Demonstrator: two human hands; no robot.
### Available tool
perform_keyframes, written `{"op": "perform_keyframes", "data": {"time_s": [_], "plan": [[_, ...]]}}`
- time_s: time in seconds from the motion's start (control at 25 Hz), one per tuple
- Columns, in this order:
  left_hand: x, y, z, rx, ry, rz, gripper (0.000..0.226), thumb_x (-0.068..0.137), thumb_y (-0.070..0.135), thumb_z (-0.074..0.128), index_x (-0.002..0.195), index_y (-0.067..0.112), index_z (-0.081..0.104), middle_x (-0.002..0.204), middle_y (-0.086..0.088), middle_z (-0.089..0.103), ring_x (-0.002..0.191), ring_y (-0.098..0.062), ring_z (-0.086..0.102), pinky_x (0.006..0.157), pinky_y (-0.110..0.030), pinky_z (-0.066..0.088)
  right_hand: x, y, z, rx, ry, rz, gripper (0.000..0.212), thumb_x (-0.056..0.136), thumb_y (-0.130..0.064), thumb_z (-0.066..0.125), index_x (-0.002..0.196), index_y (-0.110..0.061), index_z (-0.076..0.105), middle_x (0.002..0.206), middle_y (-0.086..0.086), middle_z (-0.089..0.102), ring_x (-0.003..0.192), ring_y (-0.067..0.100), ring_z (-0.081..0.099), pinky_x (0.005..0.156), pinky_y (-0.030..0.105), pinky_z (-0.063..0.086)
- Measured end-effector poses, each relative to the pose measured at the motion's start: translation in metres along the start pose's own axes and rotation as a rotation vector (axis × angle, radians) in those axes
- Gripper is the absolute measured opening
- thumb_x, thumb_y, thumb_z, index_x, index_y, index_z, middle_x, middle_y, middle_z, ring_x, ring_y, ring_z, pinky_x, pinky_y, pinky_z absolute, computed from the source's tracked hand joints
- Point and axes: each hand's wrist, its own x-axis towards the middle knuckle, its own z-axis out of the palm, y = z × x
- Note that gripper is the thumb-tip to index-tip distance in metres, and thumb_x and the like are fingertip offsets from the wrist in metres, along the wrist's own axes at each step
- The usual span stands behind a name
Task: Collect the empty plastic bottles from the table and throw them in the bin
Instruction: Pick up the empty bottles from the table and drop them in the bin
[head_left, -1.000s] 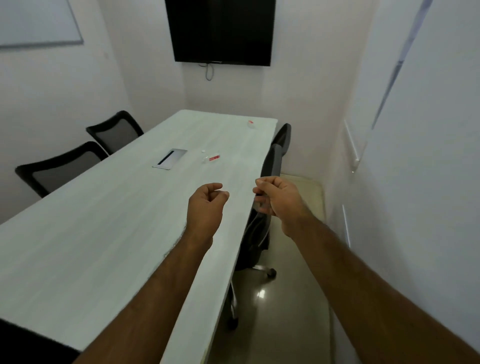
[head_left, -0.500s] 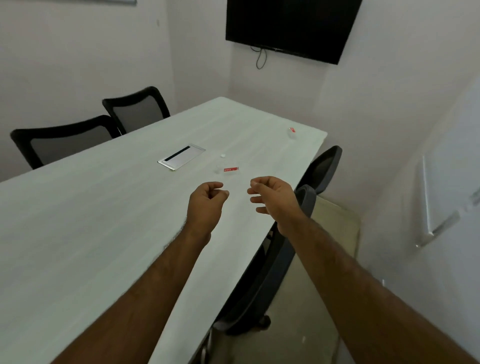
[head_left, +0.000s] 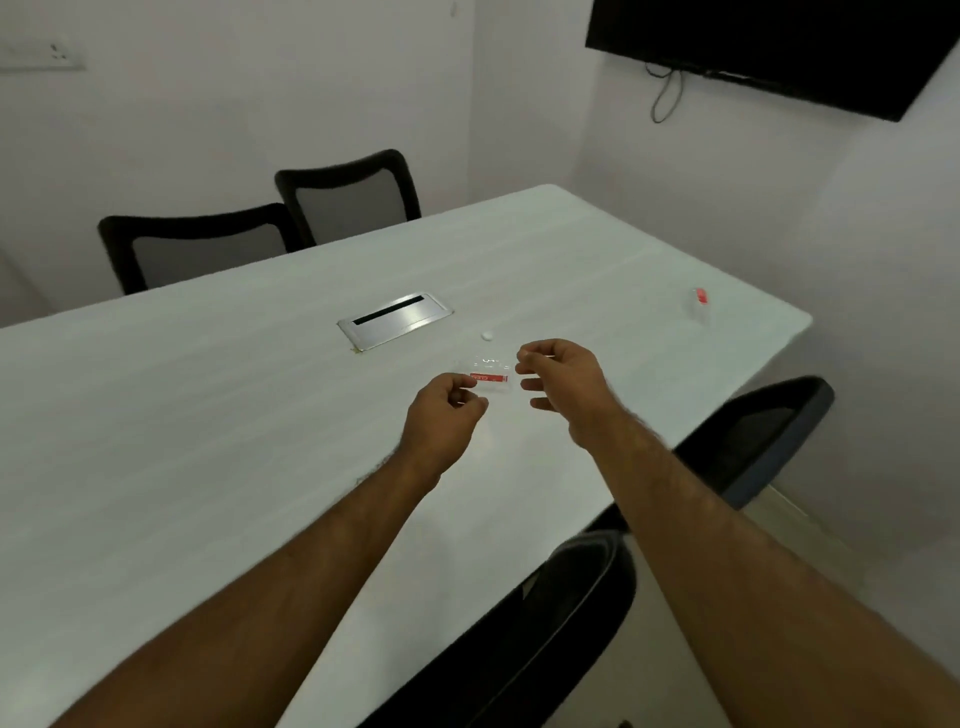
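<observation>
Clear bottle (head_left: 483, 370) now nearer both hands than before

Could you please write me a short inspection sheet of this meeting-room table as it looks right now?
Surface: long white table, mostly bare.
Job's things: clear near bottle with a red label lying on its side; far bottle near the end corner; no bin seen.
Clutter: small white cap; metal cable hatch set in the top.
Grips: left hand loosely curled, right hand open, both empty beside the near bottle.
Cables: black cable hanging under the wall screen.
Surroundings: black chairs on both sides.
</observation>
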Motion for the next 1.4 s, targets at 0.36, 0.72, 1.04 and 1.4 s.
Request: {"op": "perform_keyframes", "data": {"time_s": [0.36, 0.72, 1.04, 1.4], "plan": [[0.104, -0.012, 0.128, 0.227, 0.237, -0.193, 0.040, 0.085, 0.020, 0.072, 0.123, 0.012, 0.060, 0.120, -0.007, 0.065, 0.110, -0.024, 0.063, 0.091, -0.032, 0.051, 0.166, 0.059, -0.074, -0.188, -0.322, 0.009, 0.021, 0.087, -0.021, 0.072, 0.106, -0.013, 0.068, 0.092, 0.007, 0.070, 0.076, 0.019, 0.062, 0.065, 0.032, 0.051], [0.207, -0.109, 0.177, 0.831, -0.021, -0.403, 0.090, 0.075, 0.054, 0.075, 0.146, 0.014, 0.036, 0.155, -0.013, 0.037, 0.142, -0.031, 0.036, 0.111, -0.042, 0.037, 0.290, 0.137, -0.034, -0.550, -0.464, -0.119, 0.047, 0.083, -0.034, 0.075, 0.126, -0.021, 0.060, 0.126, 0.003, 0.062, 0.115, 0.023, 0.059, 0.098, 0.040, 0.050], [0.243, -0.124, 0.184, 1.018, -0.113, -0.461, 0.080, 0.079, 0.054, 0.071, 0.143, 0.015, 0.043, 0.151, -0.015, 0.042, 0.138, -0.033, 0.041, 0.110, -0.042, 0.040, 0.347, 0.164, 0.026, -0.868, -0.523, -0.326, 0.062, 0.078, -0.046, 0.075, 0.130, -0.017, 0.059, 0.127, 0.009, 0.065, 0.117, 0.032, 0.058, 0.097, 0.041, 0.046], [0.343, -0.085, 0.197, 0.532, 0.338, -0.373, 0.038, 0.090, 0.034, 0.065, 0.118, 0.010, 0.059, 0.119, -0.011, 0.064, 0.106, -0.026, 0.062, 0.077, -0.026, 0.043, 0.390, 0.177, -0.031, -0.430, -0.314, 0.102, 0.060, 0.069, -0.046, 0.074, 0.117, -0.019, 0.048, 0.097, 0.002, 0.070, 0.086, 0.025, 0.071, 0.083, 0.040, 0.057]]}}
